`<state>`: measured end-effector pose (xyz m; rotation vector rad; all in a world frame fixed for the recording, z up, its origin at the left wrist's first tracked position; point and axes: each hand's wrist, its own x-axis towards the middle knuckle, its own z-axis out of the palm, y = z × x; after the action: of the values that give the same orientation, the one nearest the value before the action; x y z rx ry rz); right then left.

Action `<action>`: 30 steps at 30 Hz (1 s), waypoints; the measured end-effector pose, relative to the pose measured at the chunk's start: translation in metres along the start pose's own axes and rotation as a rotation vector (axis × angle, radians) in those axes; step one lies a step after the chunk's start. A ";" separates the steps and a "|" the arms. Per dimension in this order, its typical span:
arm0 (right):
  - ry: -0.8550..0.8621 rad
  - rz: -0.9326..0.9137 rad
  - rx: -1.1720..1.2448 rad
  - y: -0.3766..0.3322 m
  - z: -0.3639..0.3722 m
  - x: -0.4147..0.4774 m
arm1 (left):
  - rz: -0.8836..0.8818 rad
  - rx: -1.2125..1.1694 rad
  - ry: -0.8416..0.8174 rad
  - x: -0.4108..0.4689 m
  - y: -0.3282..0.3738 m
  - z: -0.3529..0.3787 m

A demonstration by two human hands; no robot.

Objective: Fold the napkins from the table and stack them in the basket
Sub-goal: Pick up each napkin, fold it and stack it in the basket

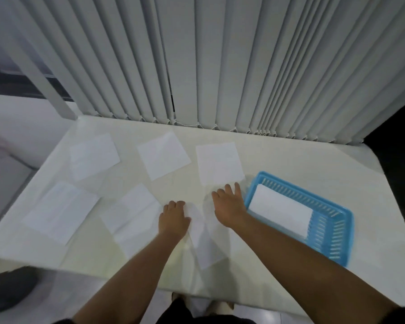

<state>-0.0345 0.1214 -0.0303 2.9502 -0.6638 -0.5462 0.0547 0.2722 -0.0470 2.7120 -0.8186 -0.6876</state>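
White table [290, 160] before pale vertical blinds [220, 66] — left hand [173, 218] curled, perhaps pinching a napkin [204, 242], right hand [230, 206] splayed

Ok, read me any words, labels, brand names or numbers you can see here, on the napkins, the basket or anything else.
There is no readable text in this view.
The white napkins are blank, the blue plastic basket shows no label or brand, and the vertical blinds carry no markings.

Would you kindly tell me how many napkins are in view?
7. Far row: left napkin, middle napkin, right napkin. Nearer: near-left napkin, near-centre napkin. Blurred napkin between left hand and right hand. Folded napkin in the basket; more may lie beneath.
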 end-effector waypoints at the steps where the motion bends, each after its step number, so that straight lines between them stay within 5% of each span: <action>1: 0.002 -0.006 0.010 0.001 0.001 0.001 | -0.031 -0.061 -0.031 0.003 0.000 -0.001; 9: -0.028 -0.072 0.113 0.008 -0.005 0.009 | -0.034 -0.133 -0.154 0.019 0.000 -0.007; 20: 0.094 -0.009 0.428 0.019 -0.029 -0.001 | 0.145 -0.190 0.115 0.008 -0.010 -0.035; 30: 0.120 -0.343 0.226 0.020 -0.013 -0.053 | 0.369 -0.101 0.121 -0.043 -0.043 0.000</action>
<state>-0.0829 0.1256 0.0021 3.3014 -0.2191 -0.3281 0.0428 0.3320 -0.0453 2.3912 -1.1756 -0.4638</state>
